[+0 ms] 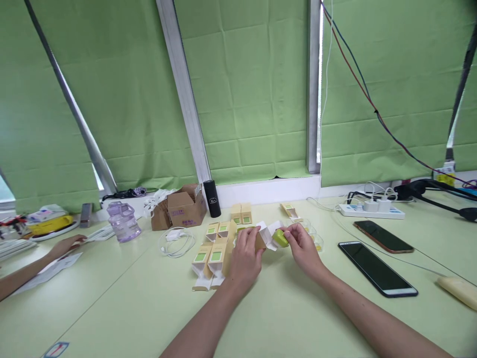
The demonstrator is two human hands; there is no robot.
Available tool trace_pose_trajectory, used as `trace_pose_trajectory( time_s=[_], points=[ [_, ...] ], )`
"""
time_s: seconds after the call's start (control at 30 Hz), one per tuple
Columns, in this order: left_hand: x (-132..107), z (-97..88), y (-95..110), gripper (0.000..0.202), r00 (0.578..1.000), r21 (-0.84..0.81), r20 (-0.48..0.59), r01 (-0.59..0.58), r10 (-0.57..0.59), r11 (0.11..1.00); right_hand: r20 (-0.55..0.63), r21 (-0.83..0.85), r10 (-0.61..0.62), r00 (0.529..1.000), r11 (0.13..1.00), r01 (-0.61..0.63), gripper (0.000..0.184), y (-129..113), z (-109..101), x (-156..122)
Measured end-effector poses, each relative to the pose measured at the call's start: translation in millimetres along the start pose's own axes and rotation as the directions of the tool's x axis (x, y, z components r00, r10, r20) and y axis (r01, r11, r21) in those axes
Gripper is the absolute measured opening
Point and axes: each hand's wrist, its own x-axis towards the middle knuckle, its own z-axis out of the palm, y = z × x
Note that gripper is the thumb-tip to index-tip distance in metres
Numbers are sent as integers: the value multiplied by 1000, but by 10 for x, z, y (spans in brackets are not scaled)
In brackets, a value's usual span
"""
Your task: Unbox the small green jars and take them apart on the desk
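My left hand (246,252) is closed around a small tan box (261,240), whose white flaps stand open toward the right. Between the thumb and fingers of my right hand (303,247) is a small green rounded object (280,237), held right at the box's open end; its exact kind does not show. Several similar tan boxes (216,256) with green windows stand left of my left hand, some with flaps open. Behind my right hand sits a clear plastic tray (317,240), partly hidden. Another tan box (289,211) lies farther back.
Two phones (377,268) and a white power strip (371,211) lie to the right. At the back left are a cardboard carton (184,208), a black cylinder (212,199), a purple jug (123,222) and a coiled charger cable (177,242). Another person's hand (67,245) rests at far left.
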Motion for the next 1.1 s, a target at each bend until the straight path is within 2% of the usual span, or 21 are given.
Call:
trace_pose_trajectory(
  time_s=[0.17,0.27,0.43,0.5,0.57,0.73,0.87,0.97,1.1],
  points=[
    [7,-9,2,67,1000,34,10,-5,5,999,42,137,14,999,990,-19,36,-78,-7,1],
    [-2,-4,16,66,999,86,30,-29,26,996,167,278,69,984,954,-114,39,-141,-14,-4],
    [-13,11,60,60,978,139,93,-197,186,970,436,347,190,880,866,-359,44,-137,35,-53],
    [-9,10,80,55,966,156,101,-252,239,955,494,338,198,847,853,-397,45,-111,62,-73],
    [-2,2,92,53,962,184,98,-268,254,946,495,331,206,844,854,-402,46,-92,76,-77],
    [20,-25,63,57,984,268,65,-177,165,947,352,336,237,905,871,-359,50,-108,42,-28],
    [39,-44,3,63,995,289,8,-94,96,953,282,311,241,928,892,-327,50,-157,-20,23],
    [60,-61,-60,65,998,276,-50,-12,27,961,302,279,226,926,908,-312,49,-183,-97,71],
    [85,-63,-154,62,986,225,-134,131,-102,965,419,127,219,881,947,-296,43,-178,-238,137]
  ],
)
